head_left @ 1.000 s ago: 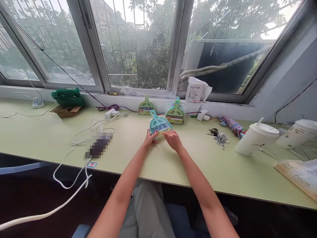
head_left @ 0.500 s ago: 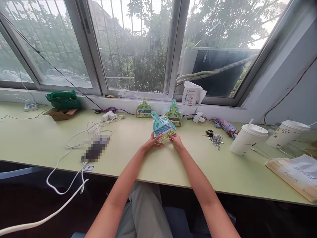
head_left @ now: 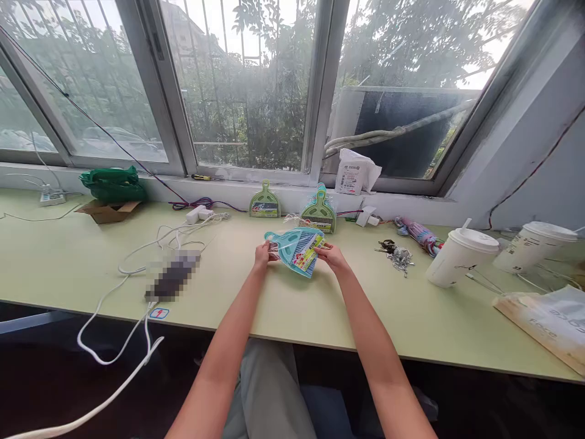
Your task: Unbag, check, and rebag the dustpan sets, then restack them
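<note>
Between my hands is a light-blue dustpan and brush set [head_left: 299, 249] in clear plastic wrap, tilted on its side above the table. Its handle points left and its label faces me. My left hand [head_left: 264, 253] is closed round the handle end, some fingers hidden behind it. The wide edge on the right is gripped by my right hand [head_left: 331, 255]. Beyond it, a stack of wrapped dustpan sets [head_left: 319, 213] with a green one in front leans at the sill. A single green dustpan set [head_left: 265, 202] stands to its left.
White cables [head_left: 132, 262] and a pixelated dark object [head_left: 173, 277] lie left, near a cardboard box [head_left: 109, 211] under a green bag [head_left: 112, 183]. To the right are keys [head_left: 397, 256], a folded umbrella [head_left: 418, 235], white cups [head_left: 461, 256] and a tissue pack [head_left: 543, 323].
The blue dustpan set has turned so its handle now points left instead of up. My left hand has moved from its lower edge to the handle; my right hand still holds the wide edge.
</note>
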Demonstrator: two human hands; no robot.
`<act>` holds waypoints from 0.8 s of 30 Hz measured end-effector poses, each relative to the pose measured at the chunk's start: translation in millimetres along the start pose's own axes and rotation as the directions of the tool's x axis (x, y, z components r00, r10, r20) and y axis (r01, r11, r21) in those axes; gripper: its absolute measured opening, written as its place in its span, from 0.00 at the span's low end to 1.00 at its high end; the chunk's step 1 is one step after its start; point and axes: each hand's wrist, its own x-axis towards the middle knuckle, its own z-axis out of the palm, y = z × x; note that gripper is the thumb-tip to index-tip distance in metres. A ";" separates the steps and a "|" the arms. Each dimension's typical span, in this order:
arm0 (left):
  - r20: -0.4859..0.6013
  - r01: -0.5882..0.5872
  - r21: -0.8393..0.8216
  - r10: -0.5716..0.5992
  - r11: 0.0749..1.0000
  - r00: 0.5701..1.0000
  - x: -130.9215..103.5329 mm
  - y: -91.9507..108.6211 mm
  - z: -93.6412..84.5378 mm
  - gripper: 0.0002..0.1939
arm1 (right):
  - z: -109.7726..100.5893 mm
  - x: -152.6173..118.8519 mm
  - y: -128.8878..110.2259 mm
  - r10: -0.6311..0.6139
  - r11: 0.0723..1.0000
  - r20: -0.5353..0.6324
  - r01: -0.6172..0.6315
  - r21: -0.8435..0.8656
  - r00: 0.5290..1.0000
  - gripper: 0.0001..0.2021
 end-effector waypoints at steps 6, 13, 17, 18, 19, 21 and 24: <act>0.038 -0.138 -0.012 0.139 0.990 0.990 -2.4 13.9 -15.9 0.28 | 1.5 -7.8 -8.6 -0.001 1.000 0.032 0.001 -0.002 0.999 0.16; 0.312 -0.318 0.225 0.241 0.921 0.919 -7.9 21.3 -29.0 0.25 | -4.7 -15.5 -11.9 0.089 0.971 0.316 -0.012 -0.238 0.945 0.20; 0.272 -0.229 0.130 0.187 0.965 0.944 -3.7 17.4 -37.2 0.20 | -13.9 -11.1 -11.8 0.083 0.977 0.262 -0.027 -0.210 0.962 0.20; 0.149 -0.203 0.048 0.193 0.978 0.970 -0.1 17.0 -42.2 0.20 | -17.9 -8.5 -11.5 0.062 0.985 0.213 -0.024 -0.173 0.975 0.19; -0.004 -0.192 -0.052 0.192 0.980 0.981 4.2 16.9 -48.2 0.19 | -22.2 -5.6 -11.1 0.033 0.992 0.147 -0.014 -0.125 0.989 0.18; -0.279 -0.207 -0.268 0.130 0.941 0.951 13.5 17.1 -61.6 0.19 | -30.3 0.6 -9.2 -0.025 1.000 -0.026 0.024 -0.008 0.999 0.14; -0.304 -0.137 -0.523 -0.034 0.841 0.952 23.6 16.7 -75.4 0.23 | -36.3 8.6 -3.8 -0.037 0.987 -0.270 0.077 0.139 0.962 0.11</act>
